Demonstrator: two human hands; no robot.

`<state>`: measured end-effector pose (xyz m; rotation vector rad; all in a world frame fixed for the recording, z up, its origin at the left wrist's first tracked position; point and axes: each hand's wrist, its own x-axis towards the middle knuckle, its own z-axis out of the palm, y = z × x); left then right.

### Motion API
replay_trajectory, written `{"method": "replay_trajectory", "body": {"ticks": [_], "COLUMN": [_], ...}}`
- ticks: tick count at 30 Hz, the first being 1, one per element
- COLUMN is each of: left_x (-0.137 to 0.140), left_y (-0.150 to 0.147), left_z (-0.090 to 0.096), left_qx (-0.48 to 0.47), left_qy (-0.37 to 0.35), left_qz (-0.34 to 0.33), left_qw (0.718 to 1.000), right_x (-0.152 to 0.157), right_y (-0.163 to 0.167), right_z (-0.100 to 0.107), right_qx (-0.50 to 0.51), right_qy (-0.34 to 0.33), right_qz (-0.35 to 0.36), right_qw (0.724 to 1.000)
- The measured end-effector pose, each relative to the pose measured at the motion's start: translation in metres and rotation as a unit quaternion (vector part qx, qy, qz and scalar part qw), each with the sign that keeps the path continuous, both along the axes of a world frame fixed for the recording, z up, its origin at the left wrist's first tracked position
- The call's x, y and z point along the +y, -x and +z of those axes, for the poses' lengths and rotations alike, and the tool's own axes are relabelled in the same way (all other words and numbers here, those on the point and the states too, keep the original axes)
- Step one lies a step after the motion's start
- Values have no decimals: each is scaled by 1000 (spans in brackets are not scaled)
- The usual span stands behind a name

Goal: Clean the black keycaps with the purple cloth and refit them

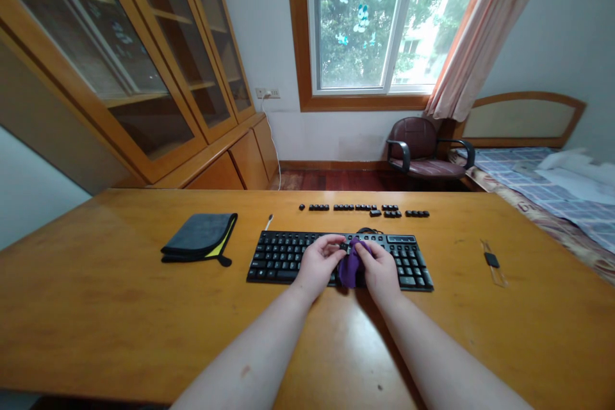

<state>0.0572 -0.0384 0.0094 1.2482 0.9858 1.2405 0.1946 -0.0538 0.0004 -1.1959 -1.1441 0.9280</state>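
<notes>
A black keyboard [281,259] lies on the wooden desk, and both hands are above its middle. My left hand [317,262] pinches a small black keycap [344,246] between thumb and fingers. In my right hand [383,267] is a bunched purple cloth [350,267], touching or very near the keycap. Part of the keyboard is hidden by the hands and cloth. Behind it, loose black keycaps [343,207] stand in short rows. The keyboard's top row shows bare sockets where keys sit elsewhere.
A folded grey cloth [199,234] with yellow lining lies left on the desk [144,320]. A white cotton swab or small brush [269,221] is behind the keyboard. To the right lies a wire keycap puller [491,260]. An armchair [418,147] stands beyond the desk.
</notes>
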Motion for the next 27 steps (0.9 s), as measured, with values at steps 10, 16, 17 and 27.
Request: {"method": "replay_trajectory", "body": {"ticks": [10, 16, 17, 27], "left_x": [1, -1, -1, -6], "left_y": [-1, -1, -1, 0], "left_z": [-7, -4, -4, -2], "left_qx": [-17, 32, 38, 156], "left_qy": [-30, -55, -55, -101], "left_qz": [43, 52, 51, 45], "left_qw": [998, 997, 996, 982], "right_x": [1, 0, 0, -2], "right_y": [0, 0, 1, 6], "right_z": [-1, 0, 0, 3], "right_qx": [17, 7, -3, -51], "right_qy": [-7, -13, -21, -25], "right_qz": [-6, 6, 10, 45], "right_qw": [1000, 1000, 1000, 997]}}
